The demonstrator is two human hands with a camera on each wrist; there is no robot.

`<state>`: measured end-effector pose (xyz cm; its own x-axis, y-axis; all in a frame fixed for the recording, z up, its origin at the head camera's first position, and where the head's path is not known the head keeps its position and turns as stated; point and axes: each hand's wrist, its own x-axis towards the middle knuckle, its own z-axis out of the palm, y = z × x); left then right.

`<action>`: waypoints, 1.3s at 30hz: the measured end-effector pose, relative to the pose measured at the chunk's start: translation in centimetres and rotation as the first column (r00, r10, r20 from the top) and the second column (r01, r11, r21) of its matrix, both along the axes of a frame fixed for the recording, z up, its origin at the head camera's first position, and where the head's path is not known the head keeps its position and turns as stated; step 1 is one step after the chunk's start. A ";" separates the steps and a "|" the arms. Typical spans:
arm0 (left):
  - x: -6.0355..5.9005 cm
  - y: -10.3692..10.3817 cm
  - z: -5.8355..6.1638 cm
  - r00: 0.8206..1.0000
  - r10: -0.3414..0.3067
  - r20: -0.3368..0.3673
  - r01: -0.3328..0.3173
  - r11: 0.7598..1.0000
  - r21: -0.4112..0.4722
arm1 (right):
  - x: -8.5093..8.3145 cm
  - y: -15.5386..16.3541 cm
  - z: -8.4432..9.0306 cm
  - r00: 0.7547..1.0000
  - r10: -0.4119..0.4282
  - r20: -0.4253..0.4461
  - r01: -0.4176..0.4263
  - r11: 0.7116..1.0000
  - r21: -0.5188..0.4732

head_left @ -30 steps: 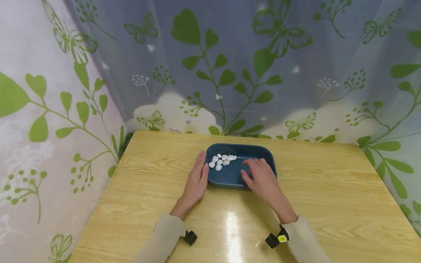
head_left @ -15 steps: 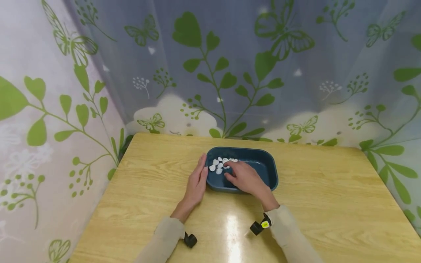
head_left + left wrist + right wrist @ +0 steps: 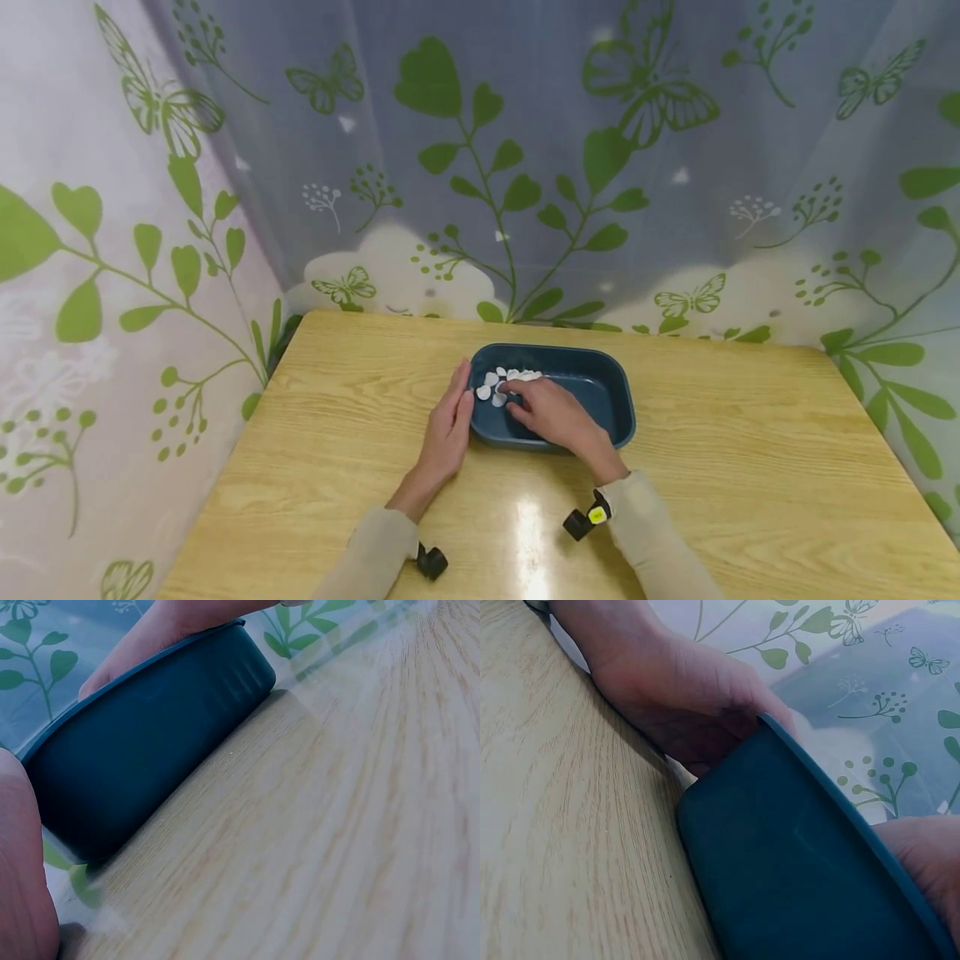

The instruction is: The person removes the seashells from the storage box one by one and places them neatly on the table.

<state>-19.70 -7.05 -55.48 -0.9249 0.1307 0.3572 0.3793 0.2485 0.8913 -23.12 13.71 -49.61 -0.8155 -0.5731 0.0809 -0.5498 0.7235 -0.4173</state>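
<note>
A dark blue-green rectangular tray (image 3: 600, 392) sits on the table, with several small white pebble-like pieces (image 3: 483, 392) in its left half. Against its left end rests my left hand (image 3: 447, 427), fingers straight along the outer wall. My right hand (image 3: 553, 412) reaches over the near rim into the tray; the index fingertip is right at a white piece and the thumb stands apart from it. Some pieces are hidden behind that hand. In the left wrist view the tray's outer wall (image 3: 150, 742) hides the pieces; the right wrist view likewise shows mostly outer wall (image 3: 802, 855).
The wooden table (image 3: 750, 450) extends on both sides of the tray and in front of it. Behind stands a patterned curtain (image 3: 525, 125) with leaves and butterflies, and another patterned cloth (image 3: 112, 292) hangs at the left. Each wrist carries a small black camera (image 3: 431, 562).
My right hand has moved left inside the tray, from the bare right part to the white pieces. My left hand stays at the left end.
</note>
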 end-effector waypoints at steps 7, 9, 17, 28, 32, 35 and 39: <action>0.0 0.0 -0.1 1.000 0.014 -0.003 -0.014 1.000 0.014 | -0.1 0.0 -0.1 0.998 0.060 -0.002 -0.060 0.998 -0.015; 0.0 0.1 0.0 1.000 0.016 -0.001 -0.016 1.000 0.013 | 0.0 0.0 -0.1 0.998 0.060 -0.001 -0.060 0.998 -0.015; -0.1 0.3 0.1 1.000 0.012 0.020 -0.012 1.000 0.024 | 0.1 -0.1 -0.1 1.000 -0.019 -0.013 0.019 1.000 0.008; 0.3 0.1 0.1 1.000 0.021 -0.002 -0.021 1.000 0.020 | 0.3 -0.2 -0.1 0.994 -0.090 -0.062 0.094 0.994 0.059; 0.2 0.1 0.1 1.000 0.020 -0.007 -0.020 1.000 0.015 | 0.3 -0.1 0.0 0.992 -0.102 -0.080 0.107 0.992 0.063; 0.2 0.1 0.0 1.000 0.023 -0.010 -0.023 1.000 0.012 | 0.3 -0.1 0.0 0.993 -0.092 -0.070 0.097 0.993 0.065; 0.0 0.2 -0.1 0.999 0.032 -0.014 -0.032 0.999 0.012 | 0.2 -0.1 0.0 0.996 -0.075 -0.051 0.078 0.994 0.073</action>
<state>-19.66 -6.87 -55.58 -0.9235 0.0967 0.3712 0.3835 0.2503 0.8890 -22.89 13.65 -49.64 -0.8533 -0.5152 0.0802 -0.5099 0.7924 -0.3347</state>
